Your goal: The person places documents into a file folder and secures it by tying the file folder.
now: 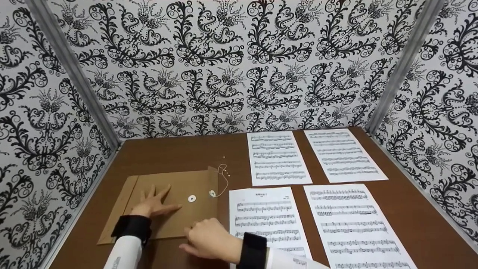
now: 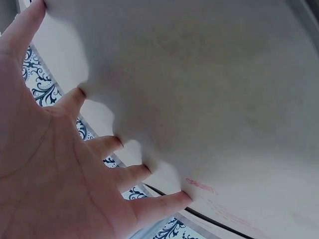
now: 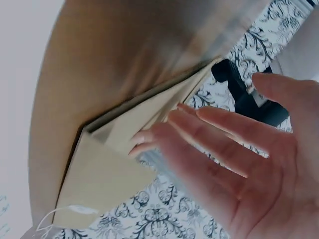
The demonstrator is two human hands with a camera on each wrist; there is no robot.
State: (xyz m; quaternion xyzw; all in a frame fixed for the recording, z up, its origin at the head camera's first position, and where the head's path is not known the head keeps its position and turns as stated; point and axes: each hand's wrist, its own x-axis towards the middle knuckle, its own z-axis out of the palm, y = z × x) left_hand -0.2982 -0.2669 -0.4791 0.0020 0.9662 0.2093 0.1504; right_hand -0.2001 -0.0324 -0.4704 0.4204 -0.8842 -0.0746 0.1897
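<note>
A brown kraft document envelope [image 1: 198, 183] lies flat on the table's left side. It bears a white button disc [image 1: 192, 198] near the middle and another disc [image 1: 212, 193] at its right edge, from which a thin white string [image 1: 226, 185] trails. With fingers spread, my left hand [image 1: 154, 204] rests on the envelope; in the left wrist view its fingertips press a pale, blurred surface. My right hand [image 1: 213, 239] is at the envelope's near right edge. In the right wrist view its relaxed fingers [image 3: 214, 144] reach the envelope's side, thumb apart, gripping nothing visible.
Several sheets of printed music lie to the right: two at the back, a left one [image 1: 278, 158] and a right one [image 1: 345, 155], and two in front, a titled one [image 1: 263, 213] and another [image 1: 358, 224]. Patterned walls [image 1: 239, 67] enclose the brown table [image 1: 179, 155].
</note>
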